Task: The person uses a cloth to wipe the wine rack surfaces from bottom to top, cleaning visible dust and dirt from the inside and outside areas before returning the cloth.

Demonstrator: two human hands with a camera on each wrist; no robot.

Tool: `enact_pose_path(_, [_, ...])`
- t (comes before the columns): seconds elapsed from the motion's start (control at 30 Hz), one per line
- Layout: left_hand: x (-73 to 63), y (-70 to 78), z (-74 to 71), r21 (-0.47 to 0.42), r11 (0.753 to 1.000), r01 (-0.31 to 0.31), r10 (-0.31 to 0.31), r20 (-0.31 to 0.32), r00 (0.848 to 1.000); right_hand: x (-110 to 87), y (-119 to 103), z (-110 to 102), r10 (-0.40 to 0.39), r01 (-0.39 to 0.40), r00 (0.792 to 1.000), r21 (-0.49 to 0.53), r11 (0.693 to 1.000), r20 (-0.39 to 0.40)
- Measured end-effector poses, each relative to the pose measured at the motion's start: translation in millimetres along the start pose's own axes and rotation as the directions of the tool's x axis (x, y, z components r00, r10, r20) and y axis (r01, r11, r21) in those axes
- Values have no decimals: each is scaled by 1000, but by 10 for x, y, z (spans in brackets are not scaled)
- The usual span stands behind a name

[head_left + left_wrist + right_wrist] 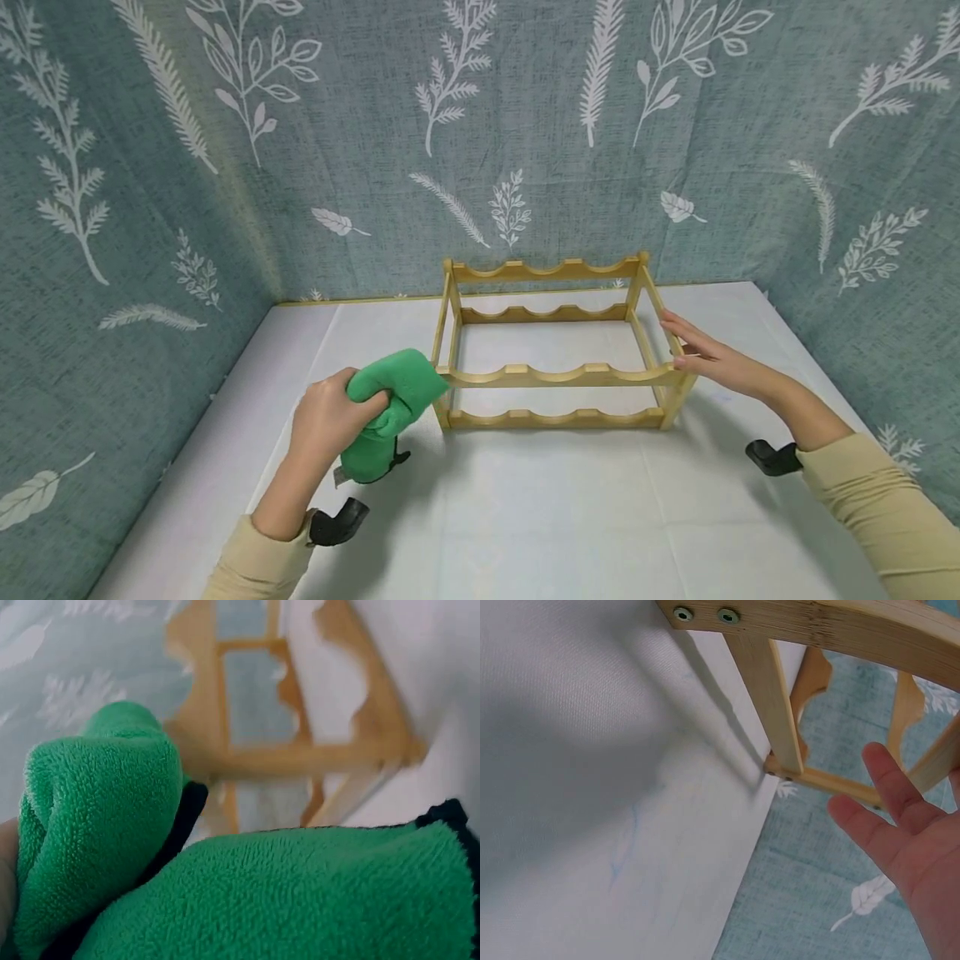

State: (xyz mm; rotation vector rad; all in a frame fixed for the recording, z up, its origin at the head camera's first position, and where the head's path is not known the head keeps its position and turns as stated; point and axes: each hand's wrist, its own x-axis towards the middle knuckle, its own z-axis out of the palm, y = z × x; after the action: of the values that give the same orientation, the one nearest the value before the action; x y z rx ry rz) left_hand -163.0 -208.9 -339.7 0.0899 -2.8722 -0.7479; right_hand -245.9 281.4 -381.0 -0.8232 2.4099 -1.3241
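Observation:
A green terry cloth (pixel 405 383) with dark edging is bunched in my left hand (pixel 325 417), its lower part hanging down beside the rack's front left corner. Close up in the left wrist view, the folded cloth (pixel 300 896) covers the lower half and hides most of the fingers. The wooden rack (pixel 555 377) has two tiers of scalloped rails and stands upright on the table. At its right end is my right hand (pixel 723 364), fingers extended along the upper side rail. In the right wrist view those fingers (pixel 866 829) look straight and spread.
The white-covered table (pixel 555 517) runs up to a leaf-patterned blue-green fabric wall (pixel 360 167) behind and at both sides. Black wrist devices (pixel 772 458) sit at the sleeve cuffs. Bolt heads (pixel 728 615) show on the rack's end.

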Motion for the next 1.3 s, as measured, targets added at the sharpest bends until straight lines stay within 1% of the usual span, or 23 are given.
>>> enact_pose_path(0.1, [71, -92, -136, -10, 1000, 12, -13, -52, 999, -25, 9, -15, 2, -2, 1000, 0, 1000, -5])
enact_pose_path(0.17, [157, -125, -166, -27, 1000, -11, 8, -83, 996, -46, 16, -25, 9, -9, 1000, -4, 1000, -11])
enact_pose_path(0.23, [275, -123, -133, -45, 997, -58, 53, -103, 993, -64, 24, -33, 13, -13, 1000, -4, 1000, -18])
enact_pose_path(0.3, [412, -96, -44, -74, 990, -118, 111, -89, 990, -73, 32, -36, 15, -15, 1000, -2, 1000, -21])
enact_pose_path(0.33, [486, -76, 16, -87, 986, -143, 138, -69, 988, -74, 34, -34, 14, -14, 1000, -1, 1000, -23])
enact_pose_path(0.4, [633, -24, 133, -119, 976, -180, 180, -9, 984, -71, 42, -30, 11, -11, 1000, 0, 1000, -19])
enact_pose_path(0.5, [846, 57, 275, -152, 971, -182, 200, 109, 974, -71, 52, -24, 9, -9, 1000, 4, 1000, -16])
enact_pose_path(0.6, [1031, 132, 343, -141, 974, -175, 202, 202, 958, -91, 58, -24, 4, -4, 1000, 6, 1000, -20])
enact_pose_path(0.7, [1177, 205, 366, -103, 978, -179, 199, 250, 948, -121, 60, -31, -8, 8, 1000, 1, 1000, -26])
enact_pose_path(0.77, [1268, 253, 372, -75, 981, -177, 191, 257, 947, -135, 56, -35, -22, 22, 999, -1, 1000, -28])
enact_pose_path(0.9, [1470, 316, 375, -30, 991, -129, 133, 245, 960, -121, 48, -35, -41, 41, 999, 13, 999, -21])
enact_pose_path(1.0, [1630, 324, 379, -6, 997, -81, 80, 233, 969, -78, 52, -25, -48, 48, 999, 23, 999, -14])
enact_pose_path(1.07, [1712, 322, 382, -1, 999, -47, 46, 228, 973, -49, 53, -15, -53, 53, 999, 26, 998, -8])
enact_pose_path(1.13, [1772, 311, 393, 5, 1000, -18, 17, 221, 975, -23, 47, -4, -49, 49, 999, 28, 998, -7])
enact_pose_path(1.2, [1798, 305, 401, 3, 1000, 4, -5, 214, 977, -7, 36, 5, -51, 51, 999, 33, 998, -4])
enact_pose_path(1.3, [1814, 296, 427, -4, 1000, 13, -12, 201, 979, -5, 37, 8, -60, 60, 998, 24, 998, -11])
